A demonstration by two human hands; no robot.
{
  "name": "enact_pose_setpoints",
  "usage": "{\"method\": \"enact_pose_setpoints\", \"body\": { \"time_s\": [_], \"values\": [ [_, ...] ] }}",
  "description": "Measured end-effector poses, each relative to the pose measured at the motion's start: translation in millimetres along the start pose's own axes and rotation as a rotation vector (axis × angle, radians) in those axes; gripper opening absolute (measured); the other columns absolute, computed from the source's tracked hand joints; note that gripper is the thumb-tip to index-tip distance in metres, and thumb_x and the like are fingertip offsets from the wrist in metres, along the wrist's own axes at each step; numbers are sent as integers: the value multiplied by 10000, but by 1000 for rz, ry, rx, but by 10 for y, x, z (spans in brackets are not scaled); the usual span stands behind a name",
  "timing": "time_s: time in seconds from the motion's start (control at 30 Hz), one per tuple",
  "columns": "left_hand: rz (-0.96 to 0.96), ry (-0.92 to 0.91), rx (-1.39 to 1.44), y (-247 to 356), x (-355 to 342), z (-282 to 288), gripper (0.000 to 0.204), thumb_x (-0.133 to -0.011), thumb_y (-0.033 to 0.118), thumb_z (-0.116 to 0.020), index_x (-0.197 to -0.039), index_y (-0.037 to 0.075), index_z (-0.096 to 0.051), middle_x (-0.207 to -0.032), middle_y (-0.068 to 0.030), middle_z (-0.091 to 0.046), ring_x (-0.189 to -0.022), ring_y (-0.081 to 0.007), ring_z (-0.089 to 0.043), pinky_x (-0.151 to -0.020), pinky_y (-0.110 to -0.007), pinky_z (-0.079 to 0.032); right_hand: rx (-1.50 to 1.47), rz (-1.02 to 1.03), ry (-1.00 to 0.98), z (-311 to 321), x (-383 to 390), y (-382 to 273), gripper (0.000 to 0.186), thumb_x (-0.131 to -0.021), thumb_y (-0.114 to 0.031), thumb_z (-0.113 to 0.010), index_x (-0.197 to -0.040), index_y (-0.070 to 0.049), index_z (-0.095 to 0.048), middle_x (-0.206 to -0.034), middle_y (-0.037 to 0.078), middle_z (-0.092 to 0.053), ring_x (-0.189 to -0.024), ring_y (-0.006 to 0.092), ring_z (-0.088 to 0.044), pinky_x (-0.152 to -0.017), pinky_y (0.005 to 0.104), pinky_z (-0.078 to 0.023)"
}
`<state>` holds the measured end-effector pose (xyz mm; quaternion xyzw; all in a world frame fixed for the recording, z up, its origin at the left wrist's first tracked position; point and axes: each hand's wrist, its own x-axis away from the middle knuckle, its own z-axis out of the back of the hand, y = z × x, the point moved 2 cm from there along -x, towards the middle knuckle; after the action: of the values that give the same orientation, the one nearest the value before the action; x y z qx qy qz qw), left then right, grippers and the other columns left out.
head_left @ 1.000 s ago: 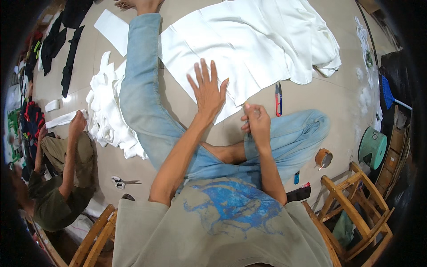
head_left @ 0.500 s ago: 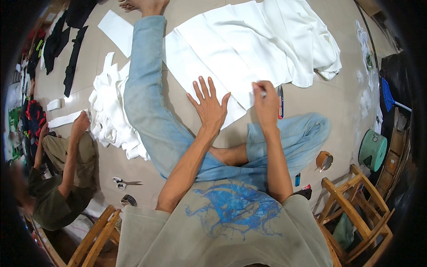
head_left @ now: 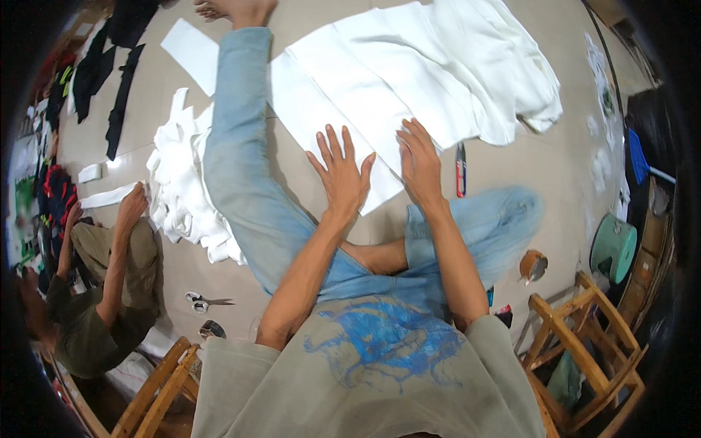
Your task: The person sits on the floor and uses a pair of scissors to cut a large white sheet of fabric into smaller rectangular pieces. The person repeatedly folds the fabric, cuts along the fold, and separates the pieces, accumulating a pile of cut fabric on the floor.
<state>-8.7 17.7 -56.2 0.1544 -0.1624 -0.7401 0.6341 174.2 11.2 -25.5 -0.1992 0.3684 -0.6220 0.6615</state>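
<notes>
A wide sheet of white fabric (head_left: 343, 66) lies in folded layers on the floor before me. My left hand (head_left: 342, 171) rests palm down with spread fingers on its near-left corner. Beside it, my right hand (head_left: 421, 164) lies with fingers stretched out over the near edge of the cloth, nothing visible in it. Just right of that hand is a slim red and dark pen-like tool (head_left: 461, 171), lying on the floor; its exact kind is unclear.
Left of my leg are a heap of white cloth strips (head_left: 179, 175) and a white rectangular piece (head_left: 191, 55). Scissors (head_left: 208, 301) lie nearby. Another person (head_left: 109, 270) holds a white strip. Wooden stools (head_left: 577, 350), a tape roll (head_left: 533, 265) and a green round container (head_left: 613, 248) stand right.
My right hand has gone from a pinch above the fabric's edge to stretched fingers on the cloth, shifting slightly left. My left hand has stayed in place.
</notes>
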Motion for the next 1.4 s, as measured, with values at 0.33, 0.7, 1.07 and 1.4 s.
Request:
{"method": "enact_pose_setpoints", "body": {
  "time_s": [0.33,0.7,1.07,1.4],
  "values": [
    [-49,22,-58,-172,-597,98,864,-1050,530,-510,-1634,-44,-232,-1715,-288,-134,-1591,-481,-52,-1241,-678,-13,487,-43,-291,-43,49,-193,789,-1012,-482,-607,-1582,12,-379,-1663,228,-334,-1551,444,-257,-1251,621,-174],
    [42,215,180,-404,-1215,569,633,-991,160,-635,-1526,-60,-377,-1548,-269,-404,-1461,-425,-340,-1196,-568,-262,-124,26,-243,-181,-758,-672,407,-1020,-60,-548,-1416,39,-554,-1544,222,-485,-1446,399,-442,-1216,496,-343],
    [144,166,248,-611,-1611,399,273,-955,257,-715,-1053,17,-630,-946,-155,-712,-918,-348,-674,-874,-471,-421,10,357,-149,-607,-1338,-166,439,-975,-91,-624,-1382,51,-547,-1503,231,-511,-1393,417,-487,-1198,515,-352],
    [-94,72,-50,-506,-2057,268,220,-1054,279,-541,-1030,82,-635,-723,-180,-717,-678,-377,-716,-619,-519,-525,543,-124,-156,-500,58,-170,941,-943,-550,-683,-1581,47,-334,-1651,282,-305,-1549,447,-245,-1232,659,-177]
  ]
}}
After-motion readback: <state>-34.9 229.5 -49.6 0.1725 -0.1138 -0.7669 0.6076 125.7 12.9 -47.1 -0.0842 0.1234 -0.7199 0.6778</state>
